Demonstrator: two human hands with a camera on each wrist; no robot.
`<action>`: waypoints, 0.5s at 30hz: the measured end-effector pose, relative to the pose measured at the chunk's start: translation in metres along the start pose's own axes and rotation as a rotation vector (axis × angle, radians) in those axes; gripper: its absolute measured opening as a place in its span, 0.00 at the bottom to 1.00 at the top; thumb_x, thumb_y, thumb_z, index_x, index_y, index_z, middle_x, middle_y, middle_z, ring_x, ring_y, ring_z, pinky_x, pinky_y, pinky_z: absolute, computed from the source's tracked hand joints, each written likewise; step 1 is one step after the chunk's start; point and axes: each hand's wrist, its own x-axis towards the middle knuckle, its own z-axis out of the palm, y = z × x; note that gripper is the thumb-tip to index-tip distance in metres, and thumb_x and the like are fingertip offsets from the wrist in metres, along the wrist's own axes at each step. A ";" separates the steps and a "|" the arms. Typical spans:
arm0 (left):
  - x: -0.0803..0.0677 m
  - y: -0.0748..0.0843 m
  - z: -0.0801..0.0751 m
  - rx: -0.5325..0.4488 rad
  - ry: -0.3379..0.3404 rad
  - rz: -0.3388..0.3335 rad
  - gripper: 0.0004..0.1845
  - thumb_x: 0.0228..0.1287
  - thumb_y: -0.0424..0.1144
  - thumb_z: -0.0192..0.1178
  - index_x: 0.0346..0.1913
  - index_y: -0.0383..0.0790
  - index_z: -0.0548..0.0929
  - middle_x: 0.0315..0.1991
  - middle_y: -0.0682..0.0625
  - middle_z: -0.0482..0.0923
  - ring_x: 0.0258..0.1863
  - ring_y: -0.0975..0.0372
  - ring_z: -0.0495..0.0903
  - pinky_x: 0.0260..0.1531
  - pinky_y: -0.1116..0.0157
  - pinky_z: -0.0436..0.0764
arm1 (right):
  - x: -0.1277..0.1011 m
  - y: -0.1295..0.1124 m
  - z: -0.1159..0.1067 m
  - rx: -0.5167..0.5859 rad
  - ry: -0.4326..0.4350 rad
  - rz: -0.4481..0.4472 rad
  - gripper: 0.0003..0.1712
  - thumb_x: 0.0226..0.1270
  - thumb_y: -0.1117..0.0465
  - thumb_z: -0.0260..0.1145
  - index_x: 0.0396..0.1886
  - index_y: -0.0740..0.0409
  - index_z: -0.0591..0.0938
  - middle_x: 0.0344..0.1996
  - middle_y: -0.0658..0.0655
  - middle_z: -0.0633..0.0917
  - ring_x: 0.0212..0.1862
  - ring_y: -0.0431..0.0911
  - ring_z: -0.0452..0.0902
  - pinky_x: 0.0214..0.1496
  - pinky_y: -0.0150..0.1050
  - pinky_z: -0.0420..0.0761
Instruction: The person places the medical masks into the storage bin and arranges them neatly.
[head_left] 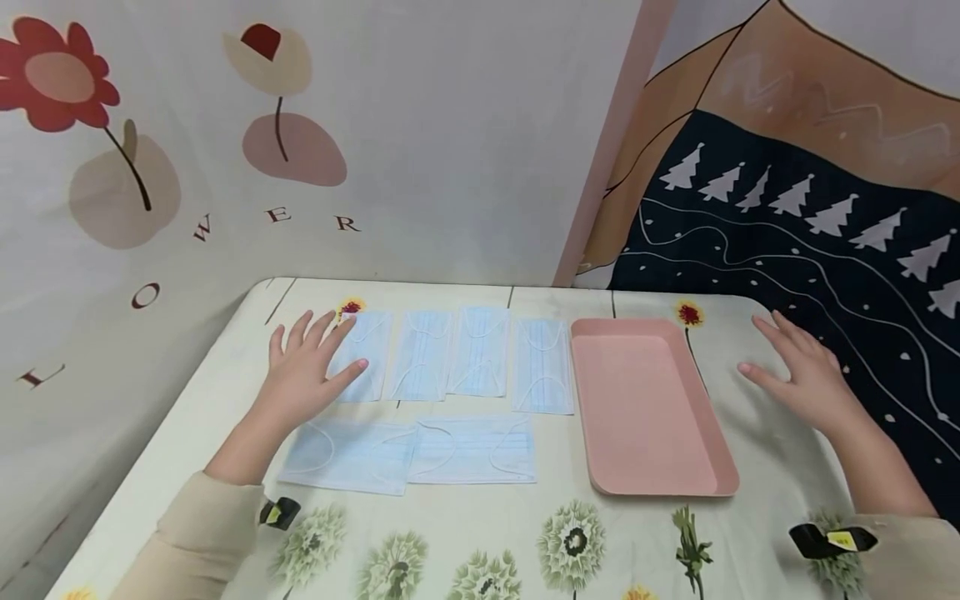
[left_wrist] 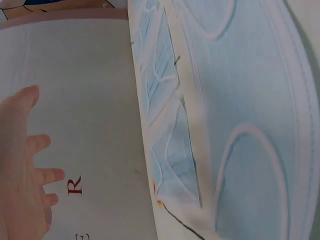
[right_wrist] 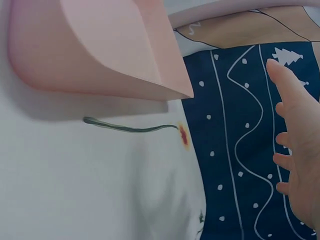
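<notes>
My left hand (head_left: 303, 379), fingers spread, hovers over the left end of the back row of face masks and holds nothing. That row has several light blue masks with white ear loops standing lengthwise, among them a face mask (head_left: 480, 352) near the middle. In front of it two more lie crosswise, the left face mask (head_left: 348, 457) meeting the right face mask (head_left: 472, 450). The left wrist view shows a face mask (left_wrist: 250, 90) up close. My right hand (head_left: 806, 371) is held with fingers extended, right of the pink tray (head_left: 652, 408), apart from it and holding nothing.
A pale cloth (head_left: 450, 517) printed with flowers covers the table. Behind stands a white hanging (head_left: 465, 150) with flower pictures and letters. At the right hangs a dark blue fabric (head_left: 750, 225) with white trees. Black bands sit near both sleeve cuffs.
</notes>
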 end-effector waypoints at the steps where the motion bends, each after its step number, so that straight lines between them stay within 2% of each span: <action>1: -0.001 0.002 0.001 -0.006 0.005 0.009 0.38 0.67 0.61 0.51 0.71 0.40 0.63 0.69 0.35 0.56 0.70 0.40 0.44 0.62 0.35 0.35 | -0.001 0.001 0.002 0.016 0.001 -0.001 0.44 0.68 0.49 0.61 0.77 0.52 0.52 0.74 0.66 0.45 0.71 0.70 0.36 0.63 0.71 0.33; 5: -0.003 0.013 0.007 -0.015 0.013 0.040 0.37 0.66 0.60 0.53 0.70 0.40 0.64 0.68 0.35 0.59 0.69 0.39 0.48 0.62 0.36 0.36 | -0.005 0.002 0.010 0.086 -0.001 -0.014 0.42 0.68 0.52 0.62 0.76 0.53 0.55 0.73 0.68 0.49 0.70 0.71 0.38 0.63 0.72 0.35; 10: -0.005 0.026 0.015 -0.031 0.009 0.068 0.37 0.65 0.59 0.55 0.70 0.40 0.65 0.65 0.36 0.63 0.68 0.39 0.51 0.63 0.37 0.39 | -0.008 0.002 0.018 0.179 0.005 -0.031 0.38 0.67 0.56 0.63 0.74 0.55 0.60 0.71 0.70 0.55 0.70 0.71 0.44 0.61 0.73 0.44; 15: -0.007 0.035 0.023 -0.060 -0.009 0.101 0.37 0.64 0.59 0.56 0.70 0.41 0.66 0.64 0.38 0.66 0.67 0.41 0.54 0.64 0.39 0.41 | -0.010 0.001 0.027 0.246 0.001 -0.052 0.36 0.68 0.58 0.63 0.73 0.55 0.62 0.69 0.71 0.58 0.69 0.69 0.48 0.59 0.73 0.49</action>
